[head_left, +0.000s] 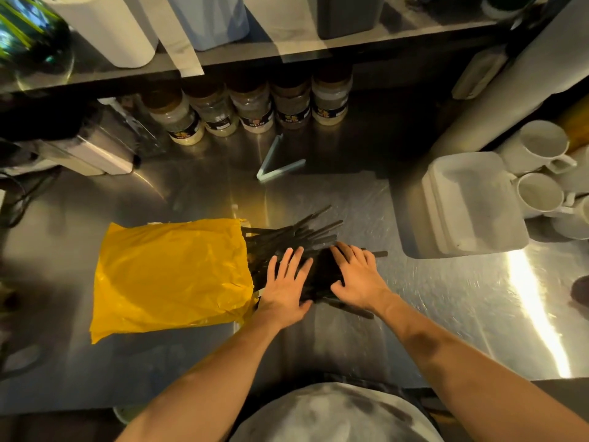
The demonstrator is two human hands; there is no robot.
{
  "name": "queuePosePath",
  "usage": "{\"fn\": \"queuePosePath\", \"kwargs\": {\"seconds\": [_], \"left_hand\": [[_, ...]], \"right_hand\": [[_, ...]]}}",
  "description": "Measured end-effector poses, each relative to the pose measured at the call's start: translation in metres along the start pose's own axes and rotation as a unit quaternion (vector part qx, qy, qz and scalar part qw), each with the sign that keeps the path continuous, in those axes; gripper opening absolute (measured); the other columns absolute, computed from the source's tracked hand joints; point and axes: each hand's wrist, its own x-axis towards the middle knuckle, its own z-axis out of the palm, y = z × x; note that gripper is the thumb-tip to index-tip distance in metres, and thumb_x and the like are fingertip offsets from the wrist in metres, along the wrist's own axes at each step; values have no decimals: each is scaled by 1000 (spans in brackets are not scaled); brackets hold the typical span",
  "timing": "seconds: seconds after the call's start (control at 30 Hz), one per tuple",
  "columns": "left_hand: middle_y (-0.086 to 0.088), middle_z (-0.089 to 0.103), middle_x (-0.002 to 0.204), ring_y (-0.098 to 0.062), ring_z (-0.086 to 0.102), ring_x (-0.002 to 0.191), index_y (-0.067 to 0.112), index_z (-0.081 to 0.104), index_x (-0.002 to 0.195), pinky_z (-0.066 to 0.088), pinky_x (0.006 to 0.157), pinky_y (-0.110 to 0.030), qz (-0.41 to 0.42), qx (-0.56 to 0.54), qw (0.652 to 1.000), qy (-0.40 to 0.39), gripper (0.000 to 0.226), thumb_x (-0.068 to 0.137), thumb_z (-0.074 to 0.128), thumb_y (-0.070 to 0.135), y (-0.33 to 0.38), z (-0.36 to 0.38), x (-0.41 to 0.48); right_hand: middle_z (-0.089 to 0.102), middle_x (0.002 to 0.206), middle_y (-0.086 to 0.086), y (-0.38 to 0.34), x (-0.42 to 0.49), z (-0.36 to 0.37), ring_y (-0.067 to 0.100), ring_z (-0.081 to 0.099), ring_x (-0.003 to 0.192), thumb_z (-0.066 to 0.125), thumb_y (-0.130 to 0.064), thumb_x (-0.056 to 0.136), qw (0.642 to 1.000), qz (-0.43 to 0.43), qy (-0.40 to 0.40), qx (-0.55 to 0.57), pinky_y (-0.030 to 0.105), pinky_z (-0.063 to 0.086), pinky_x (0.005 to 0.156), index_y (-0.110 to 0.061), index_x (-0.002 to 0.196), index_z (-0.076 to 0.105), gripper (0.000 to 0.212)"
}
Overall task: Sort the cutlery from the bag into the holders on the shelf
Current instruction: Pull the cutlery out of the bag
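A yellow bag point(169, 275) lies flat on the steel counter point(318, 193), its mouth facing right. A pile of black cutlery point(299, 232) spills out of that mouth, handles fanning up and to the right. My left hand point(287, 282) rests flat on the pile next to the bag's mouth, fingers straight and spread. My right hand point(357, 275) lies on the pile's right side, fingers spread and slightly bent over the black pieces. The shelf point(255, 55) runs across the top, carrying white and grey containers; which ones are the holders I cannot tell.
A row of spice jars point(251, 110) stands under the shelf. A pale green clip point(277, 167) lies behind the pile. A white lidded tub point(471, 202) and white mugs point(541, 173) sit at right. A grey appliance point(79, 148) stands at left.
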Motion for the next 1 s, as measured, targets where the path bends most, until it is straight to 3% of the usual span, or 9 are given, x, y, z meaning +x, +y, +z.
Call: {"fn": "queuePosePath", "kwargs": {"seconds": [0.13, 0.27, 0.5, 0.6, 0.7, 0.77, 0.87, 1.0], "left_hand": [[-7, -10, 169, -28, -14, 155, 20, 4, 162, 0, 125, -54, 12, -8, 1000, -1, 92, 94, 58, 51, 3, -3, 0], [-3, -3, 169, -26, -6, 156, 18, 13, 161, 3, 127, -49, 17, -31, 999, -9, 82, 97, 60, 38, 12, -6, 2], [-1, 32, 156, -23, 30, 144, 21, 38, 146, 19, 123, -45, 17, -57, 997, 46, 65, 89, 70, 22, 23, 0, -4], [0, 38, 151, -21, 37, 138, 22, 43, 143, 24, 120, -41, 55, -68, 994, 66, 64, 86, 69, 10, 26, 5, -6], [0, 44, 147, -21, 41, 136, 21, 47, 141, 28, 118, -39, 83, -85, 988, 98, 64, 84, 67, 2, 29, 8, -7], [1, 49, 142, -20, 46, 131, 20, 52, 137, 33, 113, -38, 109, -91, 983, 115, 59, 82, 66, 0, 30, 8, -8], [1, 53, 135, -19, 50, 124, 20, 55, 132, 40, 107, -35, 137, -109, 977, 122, 56, 81, 68, 0, 30, 12, -8], [0, 46, 135, -18, 53, 114, 18, 51, 130, 44, 102, -31, 114, -167, 973, 115, 55, 82, 69, -2, 33, 11, -5]], "right_hand": [[28, 160, 8, 14, -20, 7, 29, 20, 150, 47, -67, 82, 999, 19, 43, 14, 53, 8, 124, -13, 159, 22, 97], [19, 162, 9, 27, -43, 20, 31, 15, 151, 49, -83, 76, 999, 32, 17, -10, 53, 13, 124, -12, 160, 19, 114], [40, 146, 9, 8, -53, 26, 30, 38, 132, 66, -61, 84, 999, 32, 0, -34, 44, 33, 114, -11, 156, 30, 95], [46, 135, 6, 4, -53, 26, 27, 43, 122, 66, -60, 83, 999, 38, 2, -28, 41, 37, 107, -11, 155, 30, 95], [49, 127, 6, 5, -52, 24, 27, 46, 114, 70, -61, 75, 998, 42, 28, -35, 41, 39, 101, -13, 145, 42, 90], [48, 131, 9, 5, -49, 24, 30, 46, 120, 74, -59, 70, 997, 32, 47, -45, 43, 38, 107, -13, 135, 50, 83], [47, 138, 11, -1, -43, 23, 31, 44, 129, 77, -50, 67, 998, -2, 34, -58, 44, 34, 115, -9, 136, 48, 85], [51, 128, 10, -14, -34, 17, 29, 48, 116, 74, -35, 75, 998, -5, -13, -61, 37, 39, 100, -10, 132, 49, 67]]}}
